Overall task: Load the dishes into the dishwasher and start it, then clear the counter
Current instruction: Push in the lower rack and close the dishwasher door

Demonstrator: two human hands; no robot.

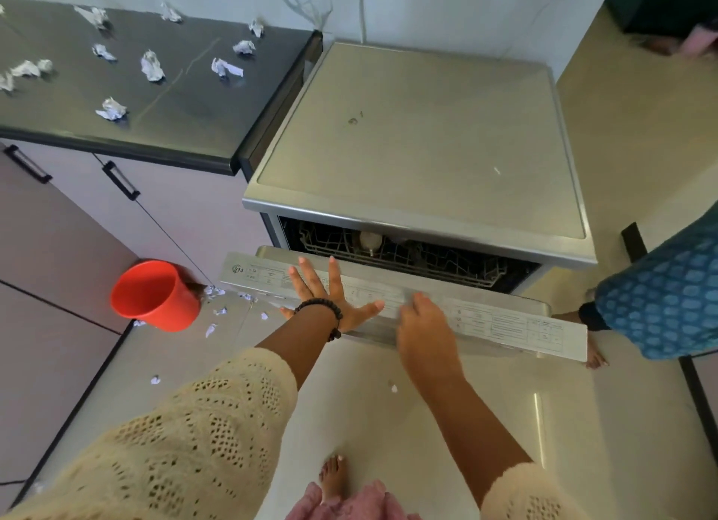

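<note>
The dishwasher (pixel 419 139) stands against the wall just right of the dark counter (pixel 163 104), its door (pixel 388 298) tipped nearly shut so only a narrow gap shows at the top. Through that gap the wire rack (pixel 408 253) is visible with a pale dish (pixel 370 241) sitting in it. The left hand (pixel 330 300) lies flat on the top edge of the door, fingers spread wide and straight, a dark bead bracelet (pixel 320 310) on the wrist. The right hand (pixel 423 325) rests on the same edge just to its right, fingers bent down over the door; it is blurred, so how tightly it grips cannot be told. A printed label (pixel 505 325) runs along the door's edge under both hands.

Left of the dishwasher, crumpled paper balls (pixel 152 66) are scattered across the counter. On the floor beside the dishwasher's left corner an orange bucket (pixel 155 296) stands near the cabinet doors (pixel 116 216), with small paper scraps (pixel 217 310) lying around it. To the right of the dishwasher another person in a blue patterned garment (pixel 668 286) stands barefoot.
</note>
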